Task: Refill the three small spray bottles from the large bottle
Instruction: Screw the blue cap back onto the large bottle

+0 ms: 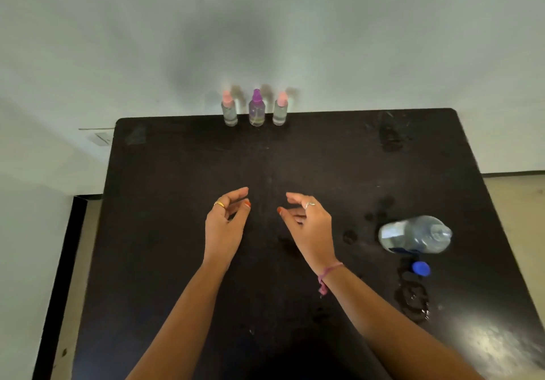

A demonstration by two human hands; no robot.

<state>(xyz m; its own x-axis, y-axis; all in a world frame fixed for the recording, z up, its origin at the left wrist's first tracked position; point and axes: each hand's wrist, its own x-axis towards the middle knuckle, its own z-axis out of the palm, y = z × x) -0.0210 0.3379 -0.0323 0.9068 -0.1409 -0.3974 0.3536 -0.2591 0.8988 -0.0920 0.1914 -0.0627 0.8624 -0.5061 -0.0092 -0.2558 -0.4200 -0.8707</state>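
Three small clear spray bottles stand in a row at the far edge of the black table: a pink-capped one on the left, a purple-capped one in the middle, another pink-capped one on the right. The large clear plastic bottle stands uncapped at the right, seen from above. Its blue cap lies on the table just in front of it. My left hand and my right hand hover over the table's middle, fingers loosely curled and apart, holding nothing.
Wet patches and a puddle lie around and in front of the large bottle. A white wall rises right behind the spray bottles. Floor shows past the table's left and right edges.
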